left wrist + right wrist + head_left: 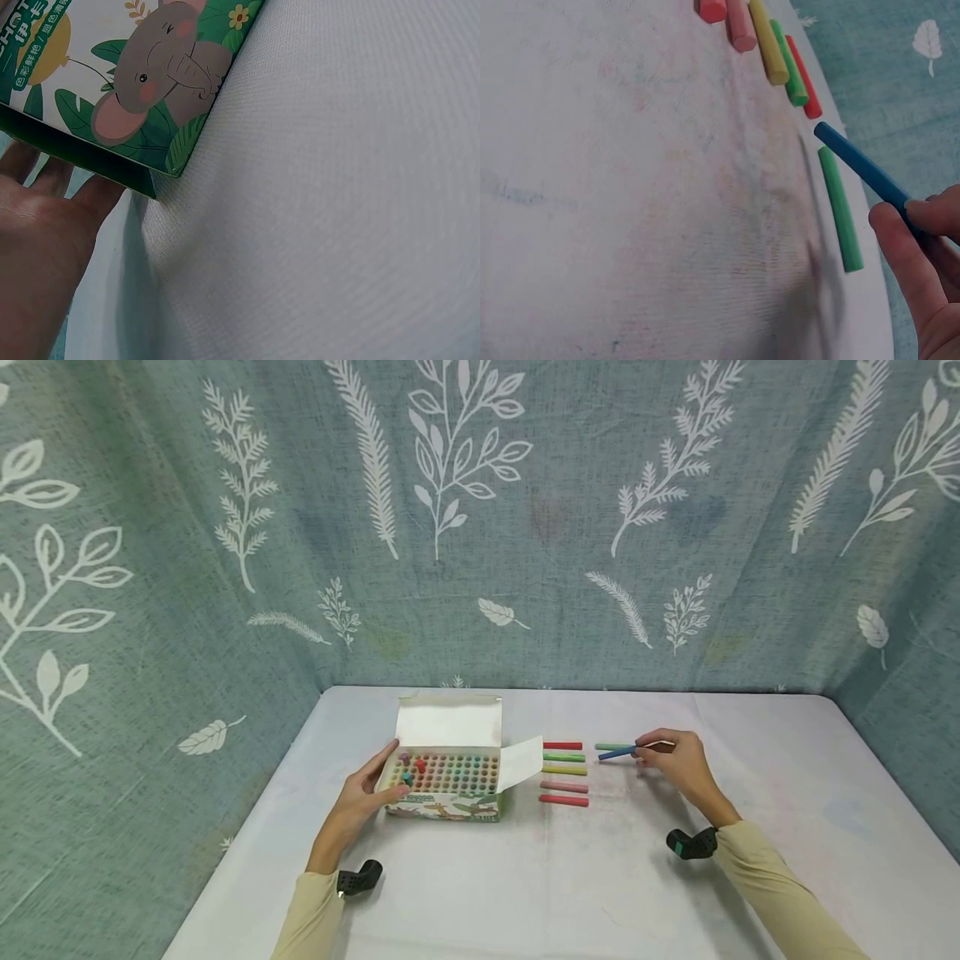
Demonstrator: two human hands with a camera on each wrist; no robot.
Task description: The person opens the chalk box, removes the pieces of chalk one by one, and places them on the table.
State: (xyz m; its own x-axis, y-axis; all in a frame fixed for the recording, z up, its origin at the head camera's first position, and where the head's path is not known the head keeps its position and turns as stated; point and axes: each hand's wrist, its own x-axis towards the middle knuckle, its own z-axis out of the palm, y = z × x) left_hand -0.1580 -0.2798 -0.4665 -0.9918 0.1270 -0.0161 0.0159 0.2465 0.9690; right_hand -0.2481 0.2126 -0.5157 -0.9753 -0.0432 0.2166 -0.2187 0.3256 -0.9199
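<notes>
The right hand [678, 764] pinches a blue stick [615, 753] near one end between curled thumb and fingers, its free end pointing away to that hand's left; a green stick [841, 210] lies on the tablecloth [600, 877] just beside the blue one, near the fingertips; farther left of the right hand, five more lie in a column one below another: from the far end, a red stick [562, 746], a light green stick [564, 758], a yellow stick [565, 770], a pink stick [564, 787] and a nearer red stick [564, 800]. The left hand [358, 797] has its fingers spread and fairly straight against the left end of the box [446, 807], thumb by the near edge; the box sits just to that hand's right, its lid [448, 722] raised and its side flap [521, 763] folded out toward the column; rows of coloured ends fill the top, and a few near the left thumb stand higher than the rest. Judged from this layout, the work looks partway along: six sticks lie outside the box, the blue one is in hand and not yet set down or put in; most seem to be in the box, though their exact count is too small to tell.
</notes>
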